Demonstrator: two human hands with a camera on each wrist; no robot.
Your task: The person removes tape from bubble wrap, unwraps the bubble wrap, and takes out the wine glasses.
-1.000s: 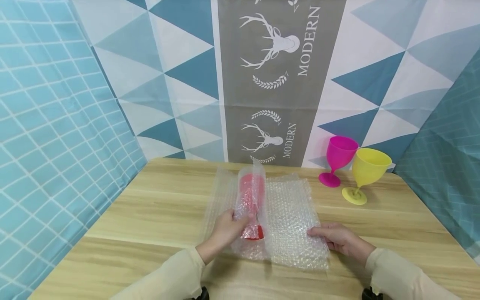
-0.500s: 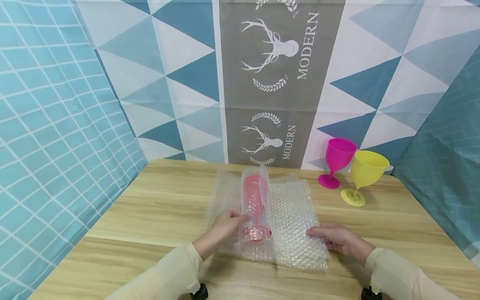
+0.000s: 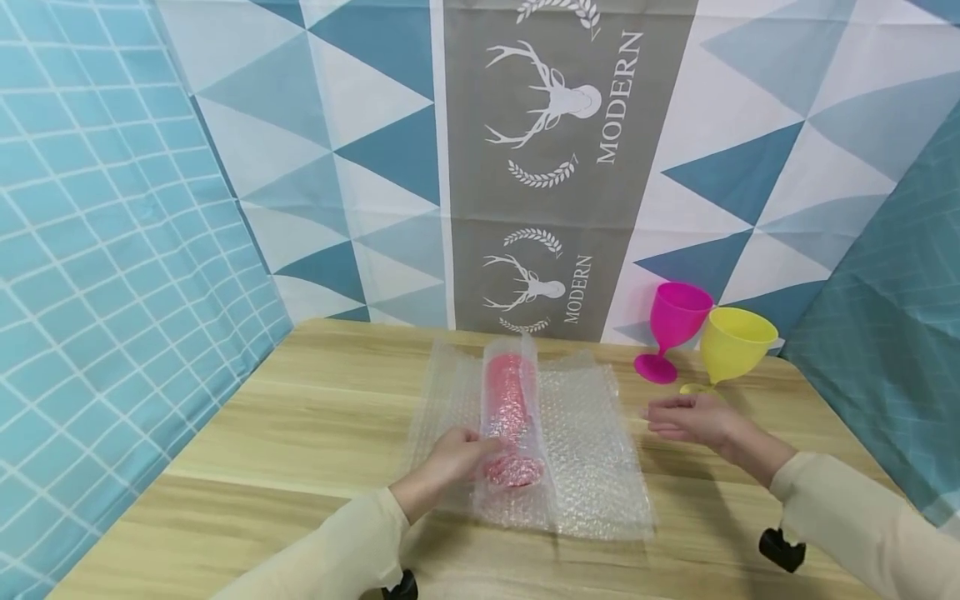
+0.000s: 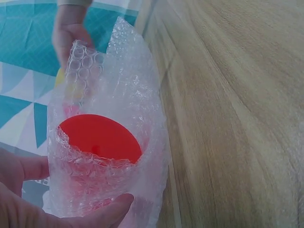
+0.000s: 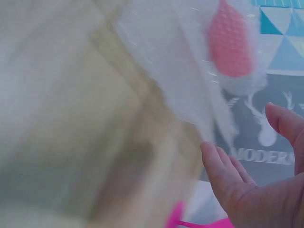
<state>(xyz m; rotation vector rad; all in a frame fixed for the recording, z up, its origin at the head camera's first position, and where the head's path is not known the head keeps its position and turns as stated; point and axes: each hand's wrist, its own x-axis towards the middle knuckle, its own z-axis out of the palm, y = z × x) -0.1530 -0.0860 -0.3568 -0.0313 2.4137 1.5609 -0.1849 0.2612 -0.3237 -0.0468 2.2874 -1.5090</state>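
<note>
A red goblet lies on its side, rolled in clear bubble wrap, with its bowl toward the wall. My left hand grips the roll near the goblet's foot, thumb on one side and fingers on the other. In the left wrist view the round red foot shows at the open end of the wrap. My right hand is raised over the table, to the right of the loose sheet and just in front of the yellow goblet. In the right wrist view that hand holds nothing, thumb apart from the fingers.
A magenta goblet stands upright at the back right, close beside the yellow one. Behind the wooden table hangs a patterned cloth. Blue tiled-print cloth borders the left side.
My right hand has let go of the wrap's right edge and moved up and right toward the yellow goblet. My left hand keeps holding the roll, which has turned slightly rightward.
</note>
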